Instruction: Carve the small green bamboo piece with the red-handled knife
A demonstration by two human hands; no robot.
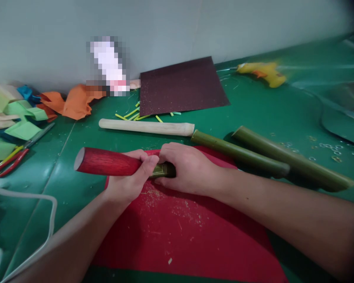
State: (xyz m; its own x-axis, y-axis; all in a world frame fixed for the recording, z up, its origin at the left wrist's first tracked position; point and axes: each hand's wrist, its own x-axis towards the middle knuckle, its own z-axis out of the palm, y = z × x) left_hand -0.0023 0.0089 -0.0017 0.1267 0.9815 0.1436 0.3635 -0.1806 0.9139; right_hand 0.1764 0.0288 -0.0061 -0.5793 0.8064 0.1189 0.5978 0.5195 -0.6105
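My left hand [131, 175] is closed round a tool with a thick red wooden handle [109, 162], its butt end pointing left. The tool's working end is hidden by my fingers. My right hand [191, 167] grips a dark green bamboo piece [162, 171] with pale lines cut on its surface. The two hands meet, the left thumb close to the right fingers. Beneath them lies a red sheet [177, 239] strewn with fine shavings.
Beyond the hands lie a pale peeled stick [147, 127] and two green bamboo lengths [238, 153] [292, 159]. A dark brown sheet [183, 88] and a yellow glue gun [262, 72] are at the back. Scissors [14, 161], crumpled papers [79, 102] and a white cable [51, 212] are left.
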